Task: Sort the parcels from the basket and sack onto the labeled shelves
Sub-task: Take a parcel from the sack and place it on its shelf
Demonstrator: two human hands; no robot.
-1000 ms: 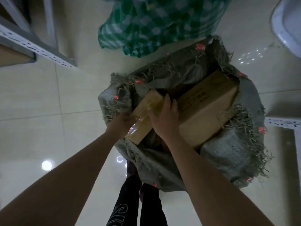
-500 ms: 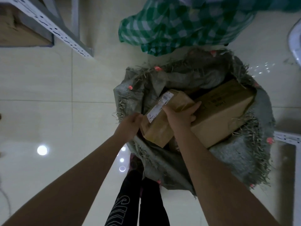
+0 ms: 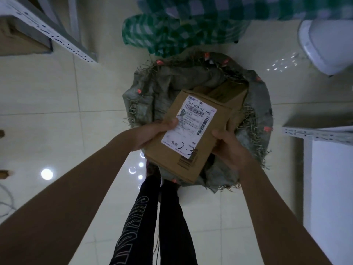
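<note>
You hold a small cardboard parcel (image 3: pixel 188 134) above the open grey sack (image 3: pixel 152 96), label side up. Its white shipping label (image 3: pixel 189 124) shows barcodes and a handwritten "2-3" near the lower edge. Your left hand (image 3: pixel 152 133) grips the parcel's left edge, thumb pressed onto the label, fingers hidden underneath. Your right hand (image 3: pixel 228 148) clasps the right edge, fingers curled around the side. A larger brown box (image 3: pixel 229 92) lies in the sack just beyond the parcel. A green checked bag (image 3: pixel 172 25) sits behind the sack. Metal shelf rails (image 3: pixel 57 37) stand at the upper left, another shelf edge (image 3: pixel 315 131) at the right, on a pale tiled floor (image 3: pixel 57 111).
</note>
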